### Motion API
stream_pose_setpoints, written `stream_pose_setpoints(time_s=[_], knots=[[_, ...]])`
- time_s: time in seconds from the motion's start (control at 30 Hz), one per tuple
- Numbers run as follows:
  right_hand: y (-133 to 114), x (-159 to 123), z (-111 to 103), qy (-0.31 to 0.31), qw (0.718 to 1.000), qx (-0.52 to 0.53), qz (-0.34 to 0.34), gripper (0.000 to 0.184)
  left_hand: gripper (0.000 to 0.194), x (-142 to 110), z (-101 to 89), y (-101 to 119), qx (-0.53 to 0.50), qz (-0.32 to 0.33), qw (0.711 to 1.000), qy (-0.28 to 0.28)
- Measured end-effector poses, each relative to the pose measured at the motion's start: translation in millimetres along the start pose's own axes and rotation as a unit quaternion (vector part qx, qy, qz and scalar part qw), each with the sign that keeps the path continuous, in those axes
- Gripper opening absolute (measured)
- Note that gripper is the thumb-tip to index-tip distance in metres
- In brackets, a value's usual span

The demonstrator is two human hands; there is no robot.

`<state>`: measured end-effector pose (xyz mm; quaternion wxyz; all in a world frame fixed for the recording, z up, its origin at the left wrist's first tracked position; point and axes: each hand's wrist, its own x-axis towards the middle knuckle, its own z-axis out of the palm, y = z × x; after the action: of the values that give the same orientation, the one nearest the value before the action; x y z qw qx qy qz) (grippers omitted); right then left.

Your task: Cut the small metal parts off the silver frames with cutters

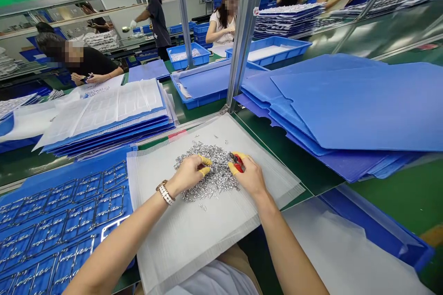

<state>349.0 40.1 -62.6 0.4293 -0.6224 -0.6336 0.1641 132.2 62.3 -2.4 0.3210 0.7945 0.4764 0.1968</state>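
A pile of small silvery metal parts (211, 173) lies on a translucent white corrugated sheet (194, 235) in front of me. My left hand (188, 173), with yellow finger cots and a wristwatch, rests at the pile's left edge with fingers curled in a pinch on the parts. My right hand (247, 175) sits at the pile's right edge, closed around small red-handled pliers (237, 161) that point into the pile.
A blue tray of framed metal parts (58, 221) lies at my left. Stacked blue and white sheets (104, 115) sit behind it, blue corrugated sheets (346, 106) at the right. A metal post (242, 37) rises ahead. Blue bins (204, 85) and several seated workers are beyond.
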Motion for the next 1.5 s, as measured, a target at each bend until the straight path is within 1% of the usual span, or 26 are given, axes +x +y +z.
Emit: stream_pose_setpoints(time_s=[0.07,0.13,0.2,0.3,0.37,0.43,0.5,0.57,0.7,0.8,0.9,0.97,1.0,1.1,1.13,1.2,1.27,1.37,1.43,1.5], knots=[[0,0,0,-0.002,1.0,0.0,-0.001,0.036,0.027,-1,-3.7,0,-0.018,0.004,1.0,-0.012],[0,0,0,-0.003,1.0,0.001,-0.002,0.036,0.03,-5,-11.5,-5,-0.015,0.009,1.0,-0.016],[0,0,0,-0.005,1.0,0.001,-0.004,0.036,0.029,-10,-22.2,-14,0.009,0.008,1.0,-0.007],[0,-1,0,-0.01,1.0,-0.001,-0.007,0.035,0.029,-17,-37.1,-30,0.073,-0.017,0.997,0.015],[-1,-1,0,-0.012,1.0,-0.004,-0.008,0.035,0.032,-20,-41.6,-38,0.101,-0.035,0.994,0.022],[-1,-1,0,-0.013,1.0,-0.007,-0.008,0.035,0.034,-20,-40.2,-41,0.1,-0.041,0.994,0.013],[-1,-1,0,-0.014,1.0,-0.011,-0.008,0.035,0.036,-18,-34.1,-39,0.081,-0.035,0.996,-0.005],[-1,0,0,-0.016,1.0,-0.016,-0.008,0.036,0.037,-13,-25.6,-32,0.062,-0.024,0.998,-0.021],[-2,0,0,-0.02,0.999,-0.025,-0.01,0.036,0.037,-1,-10.1,-10,0.02,0.006,0.999,-0.047],[-3,0,0,-0.023,0.999,-0.026,-0.015,0.036,0.031,9,-6.0,5,-0.024,0.03,0.996,-0.081],[-2,0,0,-0.025,0.999,-0.031,-0.016,0.036,0.028,16,-15.6,10,-0.102,0.027,0.99,-0.096],[-1,0,0,-0.026,0.999,-0.041,-0.018,0.036,0.029,16,-30.9,6,-0.139,0.009,0.987,-0.074],[0,0,0,-0.026,0.998,-0.047,-0.02,0.036,0.03,13,-40.4,3,-0.138,-0.001,0.989,-0.056],[4,-1,2,-0.029,0.997,-0.066,-0.029,0.036,0.029,-7,-68.9,-12,-0.08,-0.02,0.997,-0.008],[6,-1,3,-0.031,0.996,-0.072,-0.032,0.036,0.029,-18,-76.4,-18,-0.05,-0.023,0.999,0.0],[9,-2,4,-0.032,0.995,-0.079,-0.043,0.036,0.028,-43,-85.9,-29,0.014,-0.031,0.999,-0.002],[10,-2,5,-0.031,0.995,-0.08,-0.053,0.037,0.027,-69,-88.9,-39,0.066,-0.045,0.996,-0.027],[10,-1,5,-0.032,0.994,-0.084,-0.055,0.037,0.027,-100,-86.8,-50,0.118,-0.067,0.988,-0.067],[7,0,2,-0.024,0.994,-0.09,-0.053,0.038,0.028,-113,-85.2,-55,0.143,-0.069,0.984,-0.081],[3,-2,-2,0.002,0.994,-0.094,-0.054,0.039,0.028,-121,-84.8,-57,0.17,-0.065,0.981,-0.067]])
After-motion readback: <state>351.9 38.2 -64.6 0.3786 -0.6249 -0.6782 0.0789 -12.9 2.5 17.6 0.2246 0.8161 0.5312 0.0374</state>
